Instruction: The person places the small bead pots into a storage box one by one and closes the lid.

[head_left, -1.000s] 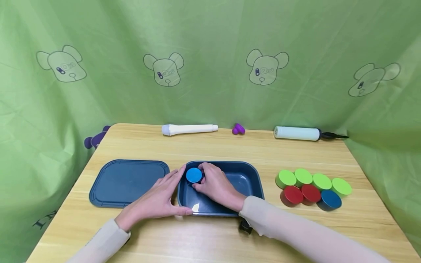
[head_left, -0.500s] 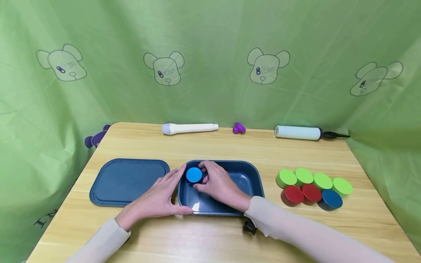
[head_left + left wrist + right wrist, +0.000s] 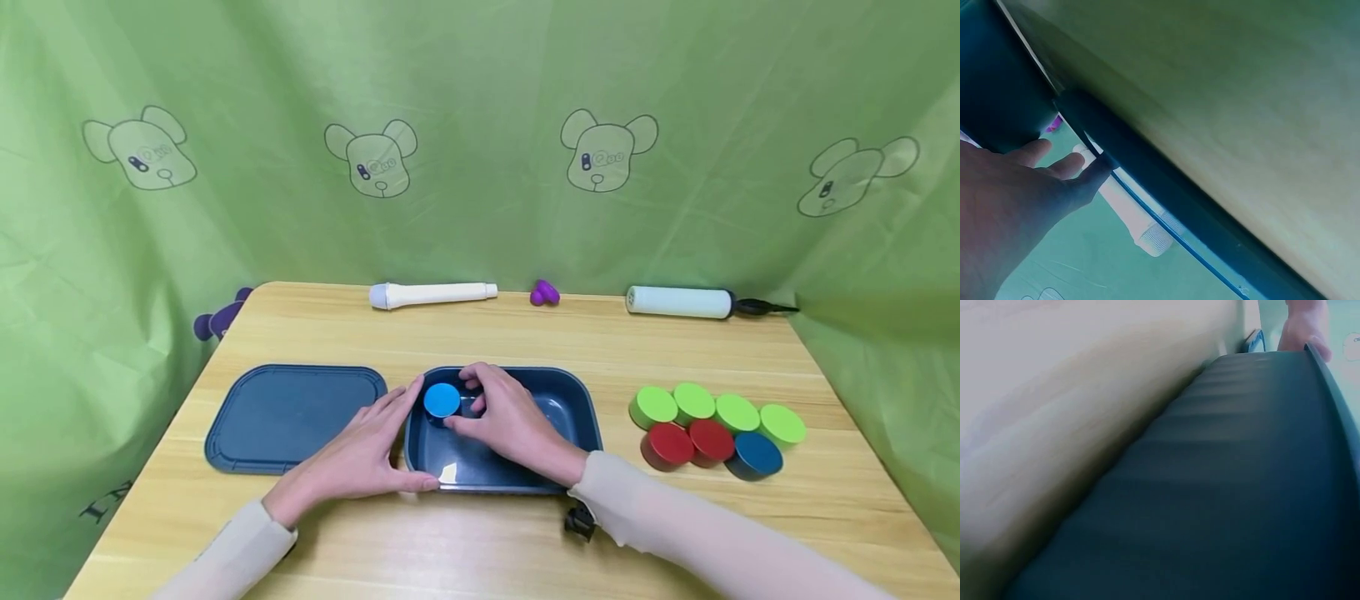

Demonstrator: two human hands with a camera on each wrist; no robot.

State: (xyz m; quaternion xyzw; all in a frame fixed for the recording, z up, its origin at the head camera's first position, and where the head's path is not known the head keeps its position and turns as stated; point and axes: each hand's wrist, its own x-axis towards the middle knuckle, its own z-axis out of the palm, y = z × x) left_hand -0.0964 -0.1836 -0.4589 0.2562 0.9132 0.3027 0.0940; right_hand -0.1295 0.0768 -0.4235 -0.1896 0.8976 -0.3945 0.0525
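Observation:
A dark blue box (image 3: 510,475) stands on the table, and a round block with a bright blue top (image 3: 442,401) sits upright in its back left corner. My right hand (image 3: 506,417) is inside the box just right of that block, fingers bent and spread apart, thumb tip close to the block's side. My left hand (image 3: 352,458) spans the box's left end, straight fingers along the rim and thumb at the front left corner. The left wrist view shows the left hand (image 3: 1029,200) beside the dark box wall. The right wrist view holds mostly the box's outer wall (image 3: 1210,487).
A flat dark blue lid (image 3: 292,412) lies left of the box. To the right stand several green blocks (image 3: 692,402), two red blocks (image 3: 667,446) and a dark blue block (image 3: 753,455). Along the back lie a white microphone (image 3: 435,293), a small purple object (image 3: 544,292) and a pale hand pump (image 3: 678,302).
My right hand has let go of the blue-topped block and drawn back slightly to the right, its fingers parting. The block and the left hand have stayed in place.

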